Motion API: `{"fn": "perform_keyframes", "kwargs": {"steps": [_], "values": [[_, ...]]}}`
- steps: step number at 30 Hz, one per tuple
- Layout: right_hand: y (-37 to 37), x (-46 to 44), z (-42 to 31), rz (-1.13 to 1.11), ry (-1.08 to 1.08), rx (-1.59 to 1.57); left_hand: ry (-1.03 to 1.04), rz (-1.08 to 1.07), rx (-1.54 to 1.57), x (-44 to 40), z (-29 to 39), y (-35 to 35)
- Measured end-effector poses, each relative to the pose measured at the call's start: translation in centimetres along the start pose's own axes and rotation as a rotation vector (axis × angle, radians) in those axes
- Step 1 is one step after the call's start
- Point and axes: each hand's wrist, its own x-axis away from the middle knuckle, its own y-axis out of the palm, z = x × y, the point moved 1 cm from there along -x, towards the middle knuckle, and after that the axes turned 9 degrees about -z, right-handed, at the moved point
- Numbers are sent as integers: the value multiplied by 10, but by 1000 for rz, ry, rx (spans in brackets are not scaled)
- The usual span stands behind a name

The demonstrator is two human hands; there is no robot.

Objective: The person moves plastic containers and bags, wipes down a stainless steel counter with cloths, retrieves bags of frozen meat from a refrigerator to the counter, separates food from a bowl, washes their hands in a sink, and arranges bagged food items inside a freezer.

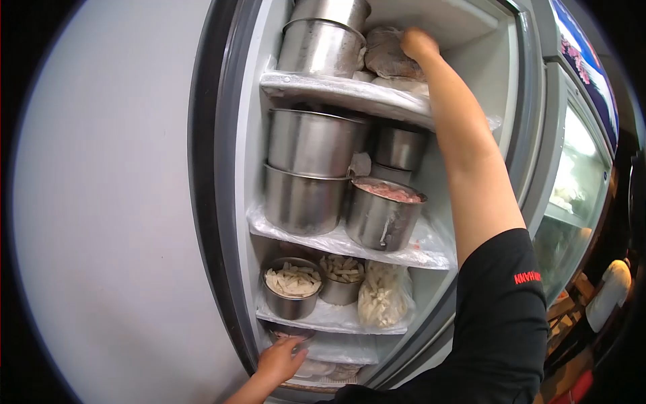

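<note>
My right hand [420, 44] is raised to the top shelf of an upright refrigerator, its fingers curled at the edge of a plastic bag [389, 54] with brownish contents. That hand looks closed on the bag, though its fingertips are hidden. Low down, my left hand [281, 361] reaches to the bottom shelf with fingers stretched out. It is beside a metal pot [296, 331] holding something pinkish, and I cannot tell if it touches the pot's rim. Stacked steel pots [321, 48] stand left of the bag.
On the middle shelf are stacked steel pots [313, 145] and a pot of pink meat [383, 219]. Below, pots of pale strips [293, 281] stand near a knotted bag [385, 296]. A glass-door cooler [572, 175] is at right, with another person [609, 296] beyond.
</note>
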Motion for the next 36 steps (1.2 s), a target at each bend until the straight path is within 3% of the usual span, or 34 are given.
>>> {"fn": "perform_keyframes", "kwargs": {"steps": [3, 8, 16, 20, 25, 28, 31, 36], "values": [[-23, 38, 2, 147, 31, -142, -2, -18, 19, 4, 8, -5], [-54, 53, 53, 401, -97, -49, -11, -61, 33, 6, 13, -10], [-124, 80, 39, 509, -270, -44, 65, -78, 39, -3, 34, -22], [-145, 112, 37, 515, -339, -187, 160, -47, 76, -12, 61, -38], [-142, 149, 43, 592, -377, -147, 502, 171, 372, -45, 151, -103], [-147, 180, 35, 625, -347, -160, 681, 152, 432, -77, 211, -142], [-151, 204, 30, 707, -373, -160, 646, 29, 597, -110, 273, -188], [-144, 243, 36, 850, -391, -208, 684, 82, 703, -146, 330, -245]]}}
